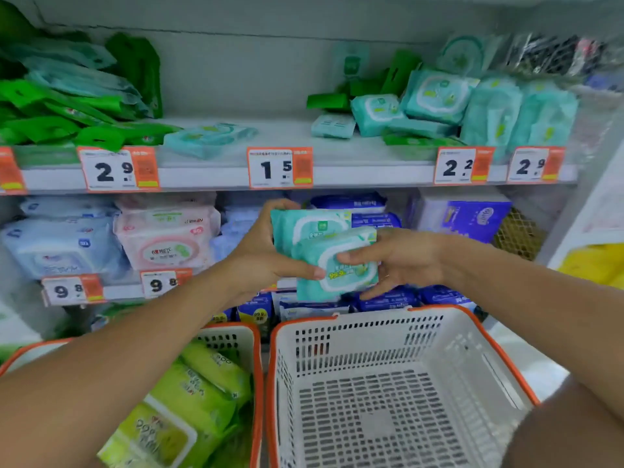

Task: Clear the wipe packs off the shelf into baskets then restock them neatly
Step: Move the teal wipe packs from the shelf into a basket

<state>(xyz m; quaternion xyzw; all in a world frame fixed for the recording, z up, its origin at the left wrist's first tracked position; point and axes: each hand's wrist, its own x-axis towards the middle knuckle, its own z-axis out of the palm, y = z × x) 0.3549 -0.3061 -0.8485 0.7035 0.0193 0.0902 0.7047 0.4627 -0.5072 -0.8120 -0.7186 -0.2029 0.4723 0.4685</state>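
Now, hands: left hand (266, 255) and right hand (401, 261) both grip two teal wipe packs (324, 251), held above the white basket (388, 319) and in front of the lower shelves.
Grip state: left fingers curled round the packs' left edge, thumb on the front pack; right thumb on the front pack's face, fingers underneath. Both closed on the packs, no slack visible.
Pack location: front pack overlaps the rear one; more teal packs on the top shelf (337, 177), one lying flat at centre (209, 140), a leaning cluster at right (439, 99).
Handling guess: soft film pouches, light, slightly squashy, likely slick; the rigid flip lid on the face is the stiffest part. Best pinched across the short edges, or flat between thumb and fingers, so stacked packs do not slide apart.
Other basket: left basket (256, 366) holds yellow-green packs (189, 400).
Readable writing: shelf tags 2.9 (111, 170), 1.5 (273, 168), 2.2, 2.9 on top rail; 9.8 twice below; "99.9" on the front pack. Brand text too blurred.
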